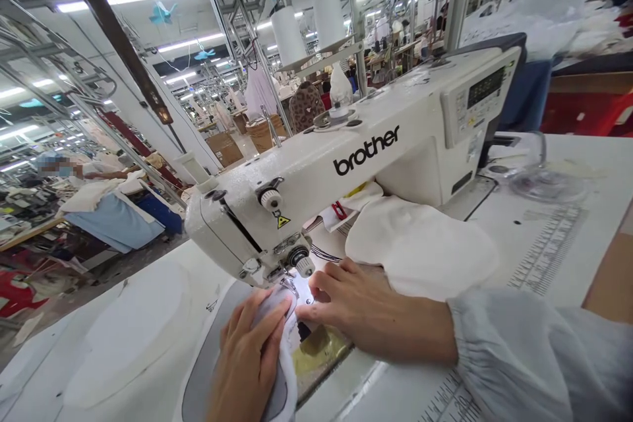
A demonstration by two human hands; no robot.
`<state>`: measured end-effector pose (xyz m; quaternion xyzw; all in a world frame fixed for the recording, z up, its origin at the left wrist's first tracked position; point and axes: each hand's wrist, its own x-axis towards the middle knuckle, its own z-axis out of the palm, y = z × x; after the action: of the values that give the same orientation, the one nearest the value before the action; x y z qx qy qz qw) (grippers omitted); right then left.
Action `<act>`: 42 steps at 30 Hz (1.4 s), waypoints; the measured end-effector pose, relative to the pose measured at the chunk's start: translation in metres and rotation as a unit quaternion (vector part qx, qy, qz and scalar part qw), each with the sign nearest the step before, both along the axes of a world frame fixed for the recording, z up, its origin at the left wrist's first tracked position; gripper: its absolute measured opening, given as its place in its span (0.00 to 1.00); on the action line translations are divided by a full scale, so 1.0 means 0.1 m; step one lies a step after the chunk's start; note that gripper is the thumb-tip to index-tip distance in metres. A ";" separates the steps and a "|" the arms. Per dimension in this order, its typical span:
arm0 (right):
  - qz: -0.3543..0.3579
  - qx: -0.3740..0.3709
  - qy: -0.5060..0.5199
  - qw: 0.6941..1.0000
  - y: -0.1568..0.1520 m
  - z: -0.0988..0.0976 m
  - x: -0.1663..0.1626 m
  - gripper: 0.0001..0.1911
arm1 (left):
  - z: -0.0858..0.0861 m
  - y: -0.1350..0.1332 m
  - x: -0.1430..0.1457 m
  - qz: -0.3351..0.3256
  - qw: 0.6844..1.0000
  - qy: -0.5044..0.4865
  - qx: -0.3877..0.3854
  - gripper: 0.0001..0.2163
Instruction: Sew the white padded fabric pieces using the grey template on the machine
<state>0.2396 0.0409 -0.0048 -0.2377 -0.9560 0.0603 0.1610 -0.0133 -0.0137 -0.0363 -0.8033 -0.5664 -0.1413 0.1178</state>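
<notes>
A white Brother industrial sewing machine fills the middle of the view, its needle and presser foot just above my hands. My left hand lies on a white fabric piece with a grey panel, fingers reaching toward the presser foot. My right hand rests at the foot's right side, fingertips on the fabric close to the needle. Behind it sits a bunched white padded fabric. The needle's exact contact with the fabric is hidden by the machine head and my fingers.
A white oval fabric piece lies on the white table at left. Two thread cones stand above the machine. A printed ruler scale marks the table at right. A co-worker sits among fabric at far left.
</notes>
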 end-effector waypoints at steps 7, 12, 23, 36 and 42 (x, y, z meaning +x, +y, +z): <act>-0.011 0.005 0.005 1.000 0.00 -0.04 -0.01 0.12 | 0.18 0.02 0.03 0.002 0.999 0.017 -0.046 0.17; -0.012 0.015 0.006 1.000 0.00 -0.05 -0.01 0.11 | 0.27 0.06 0.02 -0.070 0.996 0.046 -0.020 0.18; -0.021 0.030 -0.006 0.999 0.00 -0.05 -0.02 0.09 | 0.11 0.01 0.15 -0.029 0.998 0.026 0.047 0.17; -0.022 0.033 -0.014 0.999 0.00 -0.02 0.00 0.06 | 0.01 0.03 0.06 -0.008 0.999 0.036 0.027 0.16; -0.023 0.042 -0.001 0.999 0.00 -0.05 0.00 0.05 | -0.02 0.01 0.04 -0.007 0.998 0.040 0.037 0.16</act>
<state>0.2398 0.0414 -0.0094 -0.2532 -0.9521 0.0161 0.1710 -0.0091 -0.0127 -0.0386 -0.8075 -0.5497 -0.1310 0.1692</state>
